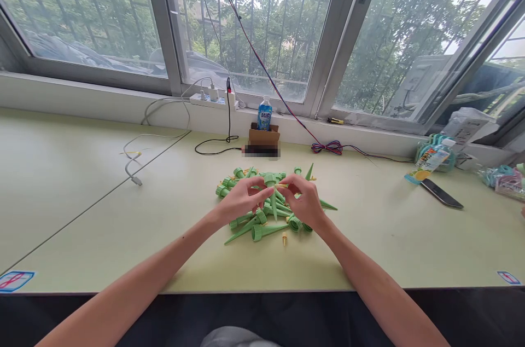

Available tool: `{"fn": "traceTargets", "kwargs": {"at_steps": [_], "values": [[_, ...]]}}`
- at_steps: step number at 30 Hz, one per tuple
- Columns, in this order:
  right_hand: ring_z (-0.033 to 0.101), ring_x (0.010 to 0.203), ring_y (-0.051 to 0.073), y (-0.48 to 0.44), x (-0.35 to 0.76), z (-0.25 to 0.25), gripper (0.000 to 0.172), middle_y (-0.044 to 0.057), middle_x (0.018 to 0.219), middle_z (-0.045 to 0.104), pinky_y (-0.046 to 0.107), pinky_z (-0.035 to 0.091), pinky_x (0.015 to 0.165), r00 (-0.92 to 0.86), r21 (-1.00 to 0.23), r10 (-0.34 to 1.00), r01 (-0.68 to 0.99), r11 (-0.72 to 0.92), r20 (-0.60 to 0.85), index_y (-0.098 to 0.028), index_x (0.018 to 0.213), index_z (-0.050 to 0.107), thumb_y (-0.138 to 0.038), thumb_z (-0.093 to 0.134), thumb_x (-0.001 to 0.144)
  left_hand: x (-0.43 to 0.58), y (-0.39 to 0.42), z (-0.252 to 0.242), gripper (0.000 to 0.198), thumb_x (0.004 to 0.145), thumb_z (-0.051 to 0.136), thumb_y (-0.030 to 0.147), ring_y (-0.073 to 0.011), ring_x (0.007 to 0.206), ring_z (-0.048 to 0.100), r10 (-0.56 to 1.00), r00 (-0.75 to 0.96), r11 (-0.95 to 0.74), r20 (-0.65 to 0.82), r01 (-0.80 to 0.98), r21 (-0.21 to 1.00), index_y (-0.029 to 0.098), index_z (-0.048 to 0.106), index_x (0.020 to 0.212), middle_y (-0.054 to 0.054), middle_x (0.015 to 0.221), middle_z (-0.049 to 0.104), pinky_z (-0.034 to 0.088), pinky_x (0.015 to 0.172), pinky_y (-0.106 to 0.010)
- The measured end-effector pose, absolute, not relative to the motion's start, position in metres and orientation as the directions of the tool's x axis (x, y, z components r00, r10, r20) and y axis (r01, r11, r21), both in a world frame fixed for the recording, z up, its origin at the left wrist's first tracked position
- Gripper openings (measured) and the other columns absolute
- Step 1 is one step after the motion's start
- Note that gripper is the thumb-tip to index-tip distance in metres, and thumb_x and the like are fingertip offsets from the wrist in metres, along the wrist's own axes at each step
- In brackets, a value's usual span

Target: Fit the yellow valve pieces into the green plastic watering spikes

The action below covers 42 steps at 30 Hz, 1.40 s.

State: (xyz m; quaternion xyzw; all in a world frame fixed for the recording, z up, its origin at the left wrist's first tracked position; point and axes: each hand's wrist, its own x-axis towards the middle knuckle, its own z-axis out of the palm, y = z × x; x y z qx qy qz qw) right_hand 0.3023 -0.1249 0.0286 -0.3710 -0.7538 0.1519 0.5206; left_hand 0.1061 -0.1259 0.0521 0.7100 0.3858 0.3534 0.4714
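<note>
pale green worktop (82, 199), reference = pile of green spikes (262, 229) lying mid-worktop. left hand (241, 200) over the pile's left half, right hand (304, 203) over its right half, fingertips meeting above pile centre. cardboard box (263, 136) behind the pile at the sill, white power strip (209, 98) behind-left of the pile, black phone (442, 194) flat, well right of the pile. blue bottle (264, 113) upright at the box, in it or behind it, can't tell. both hands pinched onto one green spike (273, 206), tip down over the pile. small yellow piece (284, 237) loose just in front of the pile
</note>
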Motion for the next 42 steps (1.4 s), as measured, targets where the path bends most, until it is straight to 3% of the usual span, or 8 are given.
{"fn": "traceTargets", "kwargs": {"at_steps": [4, 9, 17, 32, 38, 42], "values": [[0.056, 0.056, 0.012, -0.125, 0.303, 0.029, 0.013, 0.001, 0.072, 0.062, 0.025, 0.047, 0.055, -0.179, -0.631, 0.729, 0.394, 0.668, 0.661, -0.019, 0.083, 0.060, -0.030, 0.060, 0.089, 0.108, -0.127, 0.050, 0.035, 0.083, 0.065, 0.049, -0.0104, 0.055, 0.052, 0.877, 0.409, -0.377, 0.253, 0.258, 0.889, 0.018, 0.051, 0.082, 0.003, 0.065, 0.051, 0.040, 0.044, -0.019], [0.055, 0.054, 0.012, -0.124, 0.303, 0.028, 0.013, 0.001, 0.070, 0.060, 0.025, 0.047, 0.055, -0.185, -0.651, 0.742, 0.377, 0.659, 0.644, -0.019, 0.082, 0.060, -0.030, 0.060, 0.089, 0.109, -0.123, 0.042, 0.032, 0.083, 0.067, 0.040, -0.0104, 0.060, 0.056, 0.836, 0.358, -0.525, 0.416, 0.299, 0.797, 0.017, 0.058, 0.104, 0.000, 0.082, 0.057, 0.048, 0.048, -0.022], [0.054, 0.054, 0.012, -0.124, 0.302, 0.028, 0.016, 0.000, 0.068, 0.058, 0.025, 0.046, 0.054, -0.205, -0.667, 0.749, 0.352, 0.657, 0.629, -0.019, 0.081, 0.058, -0.032, 0.060, 0.090, 0.109, -0.119, 0.036, 0.028, 0.084, 0.068, 0.032, -0.0085, 0.063, 0.058, 0.757, 0.331, -0.652, 0.563, 0.322, 0.686, 0.019, 0.062, 0.108, -0.001, 0.091, 0.055, 0.052, 0.050, -0.020], [0.051, 0.054, 0.012, -0.125, 0.302, 0.029, 0.017, 0.000, 0.068, 0.057, 0.025, 0.044, 0.054, -0.227, -0.662, 0.750, 0.359, 0.658, 0.621, -0.020, 0.080, 0.057, -0.033, 0.058, 0.090, 0.109, -0.122, 0.039, 0.016, 0.087, 0.064, 0.025, -0.0062, 0.059, 0.056, 0.656, 0.341, -0.754, 0.674, 0.348, 0.558, 0.021, 0.063, 0.103, -0.001, 0.090, 0.057, 0.049, 0.050, -0.017], [0.052, 0.054, 0.011, -0.128, 0.300, 0.030, 0.017, 0.000, 0.070, 0.058, 0.024, 0.045, 0.054, -0.191, -0.681, 0.764, 0.358, 0.638, 0.616, -0.019, 0.083, 0.058, -0.034, 0.057, 0.091, 0.111, -0.123, 0.038, 0.019, 0.087, 0.063, 0.033, -0.0072, 0.056, 0.054, 0.735, 0.281, -0.676, 0.617, 0.382, 0.630, 0.021, 0.053, 0.099, 0.001, 0.085, 0.059, 0.046, 0.046, -0.018], [0.054, 0.056, 0.011, -0.129, 0.300, 0.031, 0.017, 0.001, 0.077, 0.061, 0.023, 0.046, 0.054, -0.167, -0.675, 0.759, 0.366, 0.640, 0.629, -0.019, 0.086, 0.061, -0.035, 0.057, 0.092, 0.112, -0.123, 0.040, 0.024, 0.087, 0.062, 0.039, -0.0079, 0.053, 0.050, 0.774, 0.282, -0.633, 0.567, 0.380, 0.675, 0.018, 0.053, 0.081, 0.002, 0.071, 0.057, 0.043, 0.046, -0.018]]}}
